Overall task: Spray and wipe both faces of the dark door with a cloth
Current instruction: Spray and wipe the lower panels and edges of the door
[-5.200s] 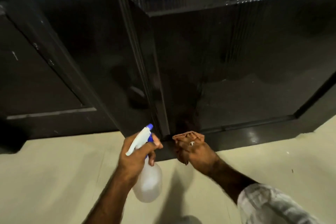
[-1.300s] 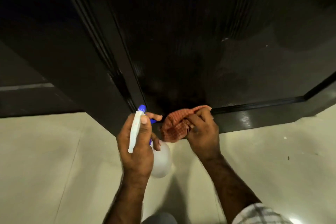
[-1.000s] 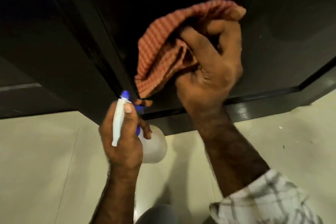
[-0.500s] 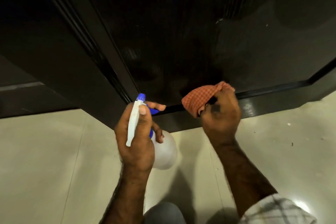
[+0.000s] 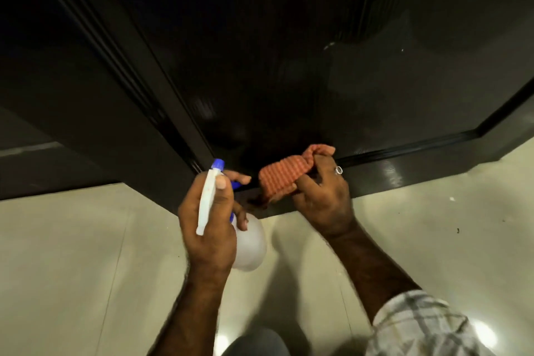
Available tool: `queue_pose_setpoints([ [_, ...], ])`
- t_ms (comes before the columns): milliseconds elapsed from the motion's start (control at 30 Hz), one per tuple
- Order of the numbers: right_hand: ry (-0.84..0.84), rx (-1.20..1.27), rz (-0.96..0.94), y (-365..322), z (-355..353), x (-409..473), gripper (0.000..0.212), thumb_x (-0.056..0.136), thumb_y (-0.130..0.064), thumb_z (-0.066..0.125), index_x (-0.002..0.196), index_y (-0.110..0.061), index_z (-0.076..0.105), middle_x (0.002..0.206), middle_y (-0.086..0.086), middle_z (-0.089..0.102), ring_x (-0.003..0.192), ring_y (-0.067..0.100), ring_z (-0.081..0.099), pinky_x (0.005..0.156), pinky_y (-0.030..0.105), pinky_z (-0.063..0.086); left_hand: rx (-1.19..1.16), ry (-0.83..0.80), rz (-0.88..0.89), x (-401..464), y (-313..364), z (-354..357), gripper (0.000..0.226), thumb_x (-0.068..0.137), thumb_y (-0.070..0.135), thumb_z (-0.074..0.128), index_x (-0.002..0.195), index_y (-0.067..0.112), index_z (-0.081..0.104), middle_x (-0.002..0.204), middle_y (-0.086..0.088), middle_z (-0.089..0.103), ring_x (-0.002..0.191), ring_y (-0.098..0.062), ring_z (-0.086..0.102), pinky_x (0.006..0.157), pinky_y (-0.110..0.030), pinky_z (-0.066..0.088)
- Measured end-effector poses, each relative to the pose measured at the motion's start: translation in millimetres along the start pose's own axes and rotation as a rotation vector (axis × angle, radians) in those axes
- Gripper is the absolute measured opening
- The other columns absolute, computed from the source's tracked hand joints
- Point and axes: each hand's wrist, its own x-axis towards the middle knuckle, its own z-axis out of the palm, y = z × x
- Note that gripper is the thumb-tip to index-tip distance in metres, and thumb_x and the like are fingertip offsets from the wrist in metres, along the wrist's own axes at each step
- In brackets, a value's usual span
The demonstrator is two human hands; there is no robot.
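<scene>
The dark glossy door [image 5: 289, 66] fills the upper view, its bottom rail just above the floor. My right hand [image 5: 323, 199], wearing a ring, grips a bunched orange checked cloth [image 5: 281, 178] and presses it against the door's bottom rail near the door's left edge. My left hand [image 5: 211, 220] holds a white spray bottle [image 5: 248, 243] with a blue nozzle pointing at the door's lower corner, index finger on the blue trigger. The two hands are close together.
The dark door frame [image 5: 95, 113] runs diagonally at the left, and dark panelling [image 5: 29, 165] lies behind it. A pale glossy tiled floor [image 5: 86, 269] spreads below. A dark skirting [image 5: 514, 139] continues at the right. My knee [image 5: 254, 344] shows at the bottom edge.
The right hand swept the cloth up the door face a second ago, came back down to the bottom rail, and has now slid left toward the spray bottle. The left hand barely moved.
</scene>
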Motion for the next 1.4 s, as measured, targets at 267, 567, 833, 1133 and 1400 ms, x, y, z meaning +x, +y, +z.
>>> queue_pose_setpoints([
  [267, 0.287, 0.074, 0.791, 78.3, -60.3, -9.6, 0.016, 0.093, -0.006, 0.068, 0.109, -0.004, 0.072, 0.113, 0.020, 0.067, 0.098, 0.031, 0.068, 0.088, 0.032, 0.059, -0.034, -0.161, -0.057, -19.9, -7.0, 25.8, 0.033, 0.105, 0.028, 0.048, 0.102, 0.002, 0.067, 0.102, -0.009, 0.078, 0.044, -0.034, 0.053, 0.047, -0.030, 0.052],
  [567, 0.105, 0.259, 0.794, -31.0, -2.7, -14.4, 0.059, 0.092, -0.034, 0.059, 0.137, 0.004, 0.060, 0.156, 0.032, 0.044, 0.138, 0.042, 0.051, 0.111, 0.033, 0.046, -0.040, -0.177, -0.068, -5.3, -19.5, 45.3, 0.031, 0.106, 0.031, 0.052, 0.098, 0.006, 0.068, 0.098, -0.009, 0.077, 0.046, -0.038, 0.052, 0.044, -0.036, 0.049],
  [833, 0.544, 0.459, 1.114, 72.8, -51.1, 5.6, 0.019, 0.088, -0.001, 0.066, 0.105, -0.001, 0.073, 0.088, -0.006, 0.077, 0.078, 0.011, 0.072, 0.084, 0.036, 0.064, -0.026, -0.273, -0.048, 9.2, -19.7, 57.5, 0.028, 0.107, 0.032, 0.056, 0.099, 0.009, 0.069, 0.099, -0.007, 0.077, 0.046, -0.034, 0.054, 0.042, -0.047, 0.049],
  [1133, 0.486, 0.650, 1.051, 47.9, -38.0, 6.9, 0.054, 0.100, -0.062, 0.068, 0.122, -0.014, 0.060, 0.114, 0.023, 0.064, 0.099, 0.044, 0.064, 0.094, 0.062, 0.057, -0.014, -0.206, -0.019, 25.2, -5.0, 45.1, 0.032, 0.106, 0.038, 0.053, 0.100, 0.011, 0.070, 0.101, -0.004, 0.079, 0.046, -0.024, 0.055, 0.045, -0.031, 0.052],
  [1400, 0.566, 0.212, 0.175, -86.8, -82.8, 159.5, 0.040, 0.102, -0.026, 0.069, 0.128, 0.005, 0.072, 0.132, 0.033, 0.051, 0.122, 0.040, 0.055, 0.105, 0.035, 0.049, 0.002, -0.133, 0.068, 37.9, 41.6, 18.7, 0.029, 0.108, 0.035, 0.050, 0.100, 0.016, 0.071, 0.082, 0.004, 0.075, 0.048, -0.021, 0.057, 0.042, -0.029, 0.050],
])
